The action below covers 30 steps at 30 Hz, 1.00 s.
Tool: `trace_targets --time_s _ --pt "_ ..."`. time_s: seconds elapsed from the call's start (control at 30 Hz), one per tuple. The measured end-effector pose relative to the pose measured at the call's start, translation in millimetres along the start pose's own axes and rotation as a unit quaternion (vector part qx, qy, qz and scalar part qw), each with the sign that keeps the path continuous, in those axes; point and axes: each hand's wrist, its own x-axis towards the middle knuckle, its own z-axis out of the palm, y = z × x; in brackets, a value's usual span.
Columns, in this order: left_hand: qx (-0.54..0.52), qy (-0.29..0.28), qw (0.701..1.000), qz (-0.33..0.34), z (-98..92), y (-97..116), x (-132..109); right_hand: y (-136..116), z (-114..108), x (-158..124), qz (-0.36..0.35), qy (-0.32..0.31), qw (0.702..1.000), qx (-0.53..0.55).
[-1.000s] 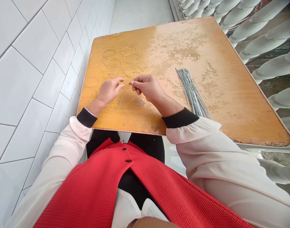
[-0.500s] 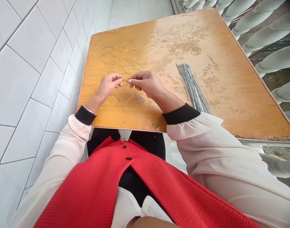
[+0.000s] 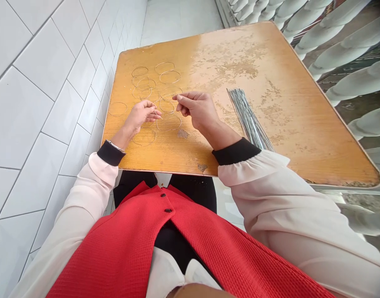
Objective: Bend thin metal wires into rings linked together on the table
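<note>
Wire rings (image 3: 168, 122), about ten of them, thin and silvery, lie on the left half of the table (image 3: 270, 103). Some overlap, so the count's a bit fuzzy. The left hand (image 3: 140, 116) sits right over them, fingers curled in, and looks like it's pinching one bit of wire (image 3: 156, 112) with the thumb, though it's so thin it's hard to be sure. The right hand (image 3: 197, 109) is just beside it, above the rings, with its fingers loosely open and nothing I can see in them. One bundle of straight metal wires (image 3: 247, 118) lies on the table to the right of the rings, way too many to count. The table's worn wood top has one tiled wall (image 3: 53, 103) running along its left edge.
</note>
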Motion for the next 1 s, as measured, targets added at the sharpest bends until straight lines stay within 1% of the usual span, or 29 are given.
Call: trace_targets --time_s 0.03,0.1,0.2,0.3,0.37,0.4,0.47,0.63,0.73,0.8,0.87,0.93,0.97,1.0 --pt "0.018 -0.014 1.0 0.003 -1.7 1 -1 0 -2 2 -0.004 0.002 1.0 -0.013" --pt "0.054 -0.016 0.998 0.021 -4.1 3 -1 -1 -5 4 -0.002 -0.016 0.999 -0.039" --pt "0.089 0.005 0.993 0.079 -3.1 3 1 -1 -4 2 0.006 -0.057 0.995 -0.081" --pt "0.097 -0.01 0.986 0.134 2.6 -2 3 -1 0 -1 0.0 -0.085 0.989 -0.119" --pt "0.101 -0.025 0.985 0.141 6.7 -6 5 0 1 -2 -0.005 -0.095 0.988 -0.124" --pt "0.1 -0.022 0.985 0.136 8.3 -8 5 1 1 -2 -0.003 -0.099 0.988 -0.117" --pt "0.087 0.007 0.989 0.122 10.0 -10 6 1 0 -1 0.012 -0.103 0.99 -0.093" --pt "0.031 0.117 0.989 0.089 9.5 -8 8 0 -2 0 0.046 -0.107 0.993 -0.029" --pt "-0.013 0.151 0.986 0.066 10.6 -5 6 -1 -2 -1 0.066 -0.114 0.991 -0.014" --pt "-0.034 0.135 0.989 0.047 11.6 -4 4 -1 -1 -2 0.067 -0.104 0.992 -0.008" --pt "-0.031 0.087 0.996 0.018 10.9 -6 3 -1 -1 -3 0.055 -0.081 0.995 -0.004" --pt "0.003 0.036 0.999 0.0 7.8 -9 5 -2 -2 -3 0.043 -0.058 0.997 -0.015" --pt "0.03 0.023 0.999 0.008 5.3 -11 7 -3 -2 -3 0.041 -0.049 0.998 -0.028" --pt "0.062 0.021 0.997 0.029 2.6 -13 10 -3 -2 -3 0.041 -0.046 0.997 -0.045"
